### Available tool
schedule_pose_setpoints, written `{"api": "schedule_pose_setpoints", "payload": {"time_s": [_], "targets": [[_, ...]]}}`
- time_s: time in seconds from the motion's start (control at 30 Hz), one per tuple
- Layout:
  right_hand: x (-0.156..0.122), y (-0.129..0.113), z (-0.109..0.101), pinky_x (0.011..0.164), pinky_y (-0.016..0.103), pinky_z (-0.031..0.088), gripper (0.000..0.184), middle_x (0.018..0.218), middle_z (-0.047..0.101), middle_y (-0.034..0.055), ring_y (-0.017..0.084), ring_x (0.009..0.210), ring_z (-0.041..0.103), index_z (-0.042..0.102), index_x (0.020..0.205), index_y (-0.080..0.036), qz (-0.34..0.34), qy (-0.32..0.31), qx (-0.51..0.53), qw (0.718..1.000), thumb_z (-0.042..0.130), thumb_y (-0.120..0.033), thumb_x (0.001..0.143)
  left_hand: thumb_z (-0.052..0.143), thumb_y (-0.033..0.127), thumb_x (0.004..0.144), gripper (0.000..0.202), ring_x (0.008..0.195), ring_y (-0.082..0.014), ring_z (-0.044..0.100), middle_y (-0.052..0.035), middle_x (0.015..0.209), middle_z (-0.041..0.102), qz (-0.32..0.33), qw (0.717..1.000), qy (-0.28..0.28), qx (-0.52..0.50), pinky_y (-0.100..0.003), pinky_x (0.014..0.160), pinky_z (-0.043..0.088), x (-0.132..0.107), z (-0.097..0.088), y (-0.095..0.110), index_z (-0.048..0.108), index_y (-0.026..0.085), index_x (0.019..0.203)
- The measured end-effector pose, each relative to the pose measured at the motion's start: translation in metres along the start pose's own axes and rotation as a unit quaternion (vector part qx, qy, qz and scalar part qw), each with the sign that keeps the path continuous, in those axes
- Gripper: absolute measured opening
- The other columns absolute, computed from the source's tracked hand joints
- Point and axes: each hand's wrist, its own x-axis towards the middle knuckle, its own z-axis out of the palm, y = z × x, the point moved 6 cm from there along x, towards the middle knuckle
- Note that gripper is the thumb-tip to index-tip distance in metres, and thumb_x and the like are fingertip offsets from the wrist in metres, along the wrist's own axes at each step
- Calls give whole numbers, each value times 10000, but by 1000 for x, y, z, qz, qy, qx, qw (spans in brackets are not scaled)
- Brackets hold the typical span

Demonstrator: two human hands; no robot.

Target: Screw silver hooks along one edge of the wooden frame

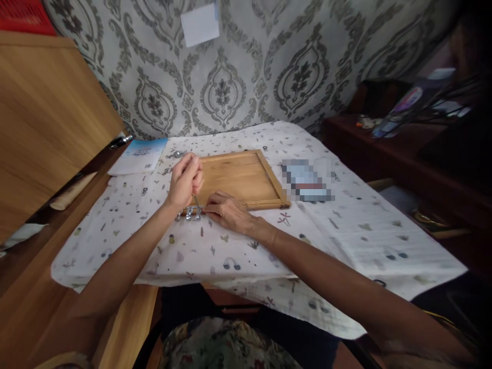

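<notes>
A shallow wooden tray (246, 177) lies on a white patterned cloth (338, 225). At the tray's near left corner sits a small metal hinge-like fitting (189, 214). My left hand (185, 180) is closed in a fist around a thin tool whose tip points down at the fitting. My right hand (227, 210) rests on the cloth beside it, fingers pinched together against the fitting's right end. More small metal parts (175, 154) lie on the cloth beyond my left hand.
A light blue and white booklet (139, 155) lies at the cloth's far left. A blurred-out flat item (307, 179) lies right of the tray. Wooden furniture (46, 118) rises on the left; a dark shelf (403, 148) with clutter stands at right. Patterned wallpaper lies behind.
</notes>
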Motion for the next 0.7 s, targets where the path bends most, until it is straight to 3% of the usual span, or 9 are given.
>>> {"api": "schedule_pose_setpoints", "payload": {"time_s": [0.13,0.3,0.4,0.57,0.7], "targets": [[1,-1,0,789,318,471,161,910,668,91,206,894,552,770,973,-143,-5,-2,-1,1000,613,-154,942,699,485,846,378,361,-28,123,135,448,214,-18,998,-65,-10,-147,344,175,-3,4,2,487,199,717],[0,0,1,793,329,471,164,918,664,96,212,906,552,765,999,-156,2,-2,2,1000,610,-161,946,685,476,857,364,360,-31,135,123,440,240,-24,997,-75,-15,-155,357,172,-6,0,2,507,194,712],[0,1,1,786,336,475,175,928,664,100,214,903,553,763,1008,-162,1,-2,9,1000,596,-179,958,688,447,857,338,357,-35,169,117,440,257,-30,999,-31,-20,-157,369,180,-7,-11,2,514,196,713],[-1,1,1,810,350,486,180,941,663,102,216,910,547,755,1014,-155,-6,-1,17,1000,582,-175,964,701,371,834,297,360,-45,141,116,433,228,1,995,94,-36,-166,363,151,-6,-38,15,498,208,691],[-2,2,0,805,351,492,177,951,663,107,218,912,540,750,1013,-148,-1,4,28,1000,581,-169,963,664,330,848,276,364,-49,110,110,427,203,10,993,114,-40,-181,360,140,-5,-40,23,494,209,667]]}}
